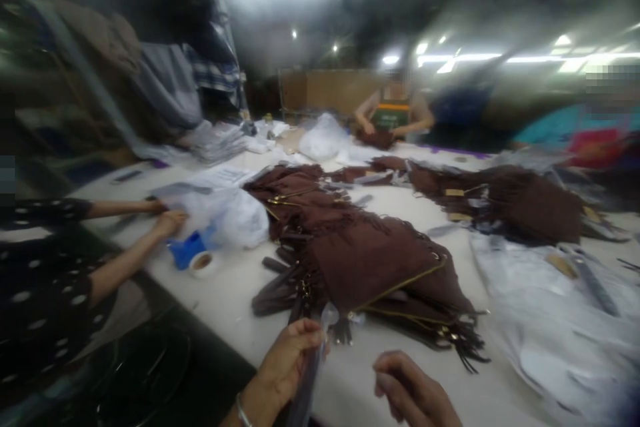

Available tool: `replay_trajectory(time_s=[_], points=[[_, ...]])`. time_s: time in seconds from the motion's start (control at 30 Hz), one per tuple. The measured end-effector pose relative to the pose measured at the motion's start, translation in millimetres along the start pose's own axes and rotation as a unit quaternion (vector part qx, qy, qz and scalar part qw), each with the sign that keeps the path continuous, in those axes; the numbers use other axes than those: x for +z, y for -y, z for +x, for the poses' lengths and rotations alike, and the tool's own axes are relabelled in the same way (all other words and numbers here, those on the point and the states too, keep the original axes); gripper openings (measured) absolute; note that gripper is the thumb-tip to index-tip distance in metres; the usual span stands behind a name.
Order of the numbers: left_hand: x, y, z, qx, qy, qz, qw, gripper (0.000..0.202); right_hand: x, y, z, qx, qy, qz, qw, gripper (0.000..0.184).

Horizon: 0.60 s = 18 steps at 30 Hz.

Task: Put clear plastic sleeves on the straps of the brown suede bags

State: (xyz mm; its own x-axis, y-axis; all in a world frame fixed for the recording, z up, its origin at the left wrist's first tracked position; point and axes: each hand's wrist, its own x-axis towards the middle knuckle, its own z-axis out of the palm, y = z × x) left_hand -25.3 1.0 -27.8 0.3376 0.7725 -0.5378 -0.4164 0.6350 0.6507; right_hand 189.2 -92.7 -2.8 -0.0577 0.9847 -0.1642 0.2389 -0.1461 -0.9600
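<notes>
My left hand (pixel 287 363), with a bangle at the wrist, pinches a long dark strap (pixel 306 390) that hangs down past the picture's lower edge. Clear plastic (pixel 329 317) shows at the strap's upper end. To the right, my right hand (pixel 413 387) is off the table with its fingers loosely curled and apart, and nothing is visible in them. Just beyond both hands lies a pile of brown fringed bags (pixel 373 257) with gold zips. Dark straps (pixel 275 287) and a small tassel (pixel 343 331) stick out from its near side.
More brown bags (pixel 535 203) lie at the back right, near clear plastic bags (pixel 560 320). At left, a co-worker's hands (pixel 170 220) are beside white plastic (pixel 240 217), a blue tape dispenser (pixel 187 250) and a tape roll (pixel 201 263). Another person (pixel 395 117) handles brown material across the table.
</notes>
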Motion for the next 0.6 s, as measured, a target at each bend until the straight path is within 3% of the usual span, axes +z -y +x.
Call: replay_trajectory(time_s=[0.1, 0.2, 0.43, 0.6], points=[[1.9, -1.8, -1.4, 0.053, 0.01, 0.032, 0.998, 0.03, 30.5, 33.1, 38.2, -0.089, 0.03, -0.038, 0.995, 0.023], [1.6, -3.9, 0.7, 0.101, 0.012, 0.074, 0.992, 0.028, 46.1, 45.0, 55.8, -0.13, 0.035, -0.104, 0.985, 0.022], [-2.7, -1.4, 7.5, 0.151, -0.026, 0.127, 0.98, 0.027, 57.3, 47.3, 67.4, -0.158, 0.021, -0.235, 0.959, 0.018], [-6.8, 0.2, 3.2, 0.169, -0.011, 0.135, 0.976, 0.017, 59.2, 51.3, 71.5, -0.149, 0.029, -0.296, 0.943, 0.021]])
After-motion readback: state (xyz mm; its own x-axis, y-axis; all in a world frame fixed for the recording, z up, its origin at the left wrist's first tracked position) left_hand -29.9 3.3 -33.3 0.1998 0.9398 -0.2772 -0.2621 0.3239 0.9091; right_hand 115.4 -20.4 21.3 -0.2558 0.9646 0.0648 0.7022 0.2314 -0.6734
